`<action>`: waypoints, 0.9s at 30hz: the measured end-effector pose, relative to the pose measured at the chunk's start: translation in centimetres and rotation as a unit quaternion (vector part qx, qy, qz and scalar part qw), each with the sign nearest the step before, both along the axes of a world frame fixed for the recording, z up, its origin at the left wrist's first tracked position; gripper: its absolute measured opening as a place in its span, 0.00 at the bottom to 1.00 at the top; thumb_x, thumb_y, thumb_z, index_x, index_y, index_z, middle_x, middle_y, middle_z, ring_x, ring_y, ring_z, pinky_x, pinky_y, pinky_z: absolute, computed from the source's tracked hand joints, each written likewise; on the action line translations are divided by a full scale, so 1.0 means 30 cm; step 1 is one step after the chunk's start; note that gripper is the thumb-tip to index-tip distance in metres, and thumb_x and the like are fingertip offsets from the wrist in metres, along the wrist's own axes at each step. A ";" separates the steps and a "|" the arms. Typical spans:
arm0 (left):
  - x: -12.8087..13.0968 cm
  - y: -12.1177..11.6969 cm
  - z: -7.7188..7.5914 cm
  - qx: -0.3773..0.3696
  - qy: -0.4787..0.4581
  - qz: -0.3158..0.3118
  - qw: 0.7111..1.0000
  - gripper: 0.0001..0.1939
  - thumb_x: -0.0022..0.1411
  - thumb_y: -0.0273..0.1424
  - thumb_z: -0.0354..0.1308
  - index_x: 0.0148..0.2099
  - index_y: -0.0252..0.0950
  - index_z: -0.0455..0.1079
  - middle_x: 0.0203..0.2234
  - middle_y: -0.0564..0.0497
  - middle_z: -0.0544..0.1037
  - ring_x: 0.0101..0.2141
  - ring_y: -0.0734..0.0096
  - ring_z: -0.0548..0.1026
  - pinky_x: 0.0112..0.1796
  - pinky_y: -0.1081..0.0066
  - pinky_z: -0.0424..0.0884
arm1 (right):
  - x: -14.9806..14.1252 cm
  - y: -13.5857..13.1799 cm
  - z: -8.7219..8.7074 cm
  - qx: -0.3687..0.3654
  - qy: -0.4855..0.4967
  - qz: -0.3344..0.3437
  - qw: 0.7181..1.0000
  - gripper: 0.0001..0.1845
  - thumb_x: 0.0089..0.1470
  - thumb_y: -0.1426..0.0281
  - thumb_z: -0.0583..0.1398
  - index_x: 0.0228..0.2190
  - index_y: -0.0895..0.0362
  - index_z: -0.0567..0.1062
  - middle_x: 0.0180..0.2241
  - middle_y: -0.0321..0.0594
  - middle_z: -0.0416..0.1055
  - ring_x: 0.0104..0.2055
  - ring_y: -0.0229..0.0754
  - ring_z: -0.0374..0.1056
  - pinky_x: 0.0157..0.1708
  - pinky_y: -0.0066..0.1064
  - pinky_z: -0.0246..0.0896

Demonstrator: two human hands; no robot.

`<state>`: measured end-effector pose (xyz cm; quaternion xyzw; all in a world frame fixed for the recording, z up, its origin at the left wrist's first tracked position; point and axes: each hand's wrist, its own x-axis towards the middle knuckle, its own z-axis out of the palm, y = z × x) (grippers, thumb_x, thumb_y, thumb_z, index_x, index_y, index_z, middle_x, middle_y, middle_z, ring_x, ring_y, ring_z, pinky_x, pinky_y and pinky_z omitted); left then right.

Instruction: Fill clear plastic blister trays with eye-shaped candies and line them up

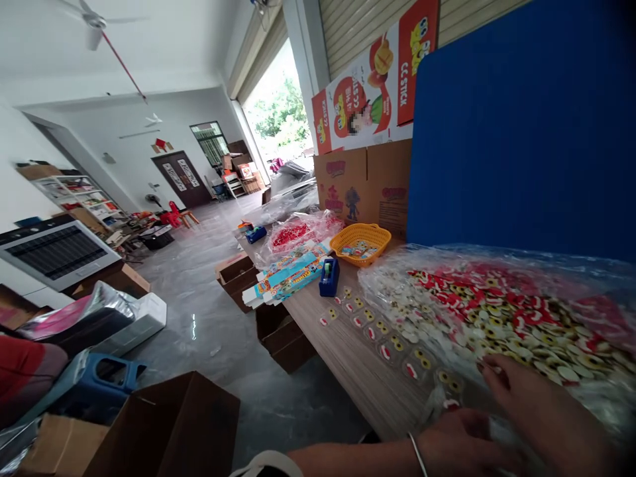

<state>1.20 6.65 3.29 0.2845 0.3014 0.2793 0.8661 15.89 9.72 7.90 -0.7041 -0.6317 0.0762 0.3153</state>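
My left hand [464,437], with a bracelet at the wrist, is low over the near end of the table, beside a crumpled clear plastic bag [433,405]. Its fingers are partly hidden and blurred. My right hand [539,404] is at the near edge of a heap of round eye pieces [536,341], thumb and forefinger drawn together; whatever is between them is too small to make out. Red and white mouth-like pieces [527,295] lie among the heap on a clear plastic sheet. Small clear packets [416,364], each showing two eyes and a mouth, form a row along the table.
On the table [348,358] are a blue tape dispenser [328,278], flat printed blue boxes [293,277] and a yellow basket [365,233] of packets. Cardboard boxes [285,338] stand below the table's left edge. A blue panel [521,132] rises behind the heap.
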 end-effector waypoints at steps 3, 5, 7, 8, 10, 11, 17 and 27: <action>-0.019 -0.026 0.095 0.006 0.004 0.018 1.000 0.32 0.29 0.37 0.80 0.39 0.31 0.77 0.32 0.47 0.76 0.31 0.69 0.72 0.37 0.67 0.67 | 0.025 -0.159 0.009 -0.019 0.091 -0.032 0.995 0.18 0.53 0.58 0.54 0.38 0.53 0.78 0.38 0.47 0.79 0.35 0.51 0.74 0.35 0.39 0.65; -0.026 -0.036 0.134 0.023 -0.001 0.001 1.000 0.27 0.35 0.35 0.79 0.40 0.32 0.77 0.33 0.48 0.76 0.33 0.70 0.72 0.39 0.68 0.66 | 0.013 -0.269 0.042 -0.048 0.197 -0.040 0.978 0.19 0.54 0.57 0.54 0.38 0.54 0.78 0.36 0.46 0.79 0.37 0.50 0.74 0.38 0.39 0.67; -0.019 -0.036 0.137 0.036 0.004 -0.017 0.999 0.25 0.40 0.32 0.77 0.42 0.34 0.76 0.36 0.48 0.77 0.37 0.68 0.73 0.40 0.69 0.66 | -0.005 -0.344 0.063 -0.086 0.320 -0.013 0.943 0.17 0.54 0.56 0.57 0.36 0.54 0.78 0.35 0.44 0.79 0.36 0.48 0.73 0.37 0.37 0.68; -0.011 -0.036 0.129 0.047 0.011 -0.029 0.998 0.25 0.43 0.32 0.76 0.44 0.35 0.76 0.38 0.48 0.77 0.38 0.69 0.72 0.41 0.69 0.66 | -0.011 -0.368 0.066 -0.099 0.377 -0.005 0.921 0.17 0.54 0.56 0.59 0.36 0.55 0.78 0.33 0.42 0.78 0.34 0.46 0.73 0.36 0.36 0.68; 0.010 -0.045 0.109 0.066 0.023 -0.059 0.996 0.25 0.45 0.31 0.76 0.47 0.36 0.75 0.41 0.48 0.77 0.40 0.68 0.72 0.42 0.69 0.66 | -0.012 -0.403 0.059 -0.092 0.459 -0.010 0.883 0.15 0.52 0.57 0.63 0.34 0.55 0.78 0.29 0.39 0.76 0.31 0.42 0.71 0.33 0.34 0.67; 0.018 -0.052 0.102 0.071 0.029 -0.071 0.995 0.26 0.46 0.32 0.75 0.49 0.36 0.75 0.42 0.48 0.77 0.41 0.68 0.72 0.43 0.69 0.66 | -0.011 -0.417 0.054 -0.081 0.483 -0.017 0.871 0.14 0.52 0.57 0.64 0.33 0.56 0.77 0.28 0.37 0.75 0.30 0.41 0.70 0.32 0.33 0.66; 0.021 -0.083 0.113 0.054 0.024 -0.094 0.994 0.26 0.48 0.33 0.75 0.49 0.37 0.74 0.41 0.48 0.77 0.41 0.67 0.73 0.44 0.67 0.68 | -0.009 -0.458 0.049 -0.054 0.539 -0.033 0.840 0.14 0.52 0.58 0.66 0.29 0.57 0.76 0.25 0.36 0.72 0.28 0.39 0.68 0.31 0.32 0.65; 0.000 -0.060 0.097 0.040 0.062 -0.072 0.995 0.24 0.49 0.34 0.75 0.48 0.35 0.75 0.44 0.46 0.77 0.43 0.63 0.76 0.43 0.67 0.71 | 0.004 -0.454 0.013 -0.037 0.437 -0.094 0.894 0.10 0.53 0.62 0.60 0.29 0.56 0.73 0.24 0.33 0.68 0.27 0.37 0.63 0.29 0.28 0.58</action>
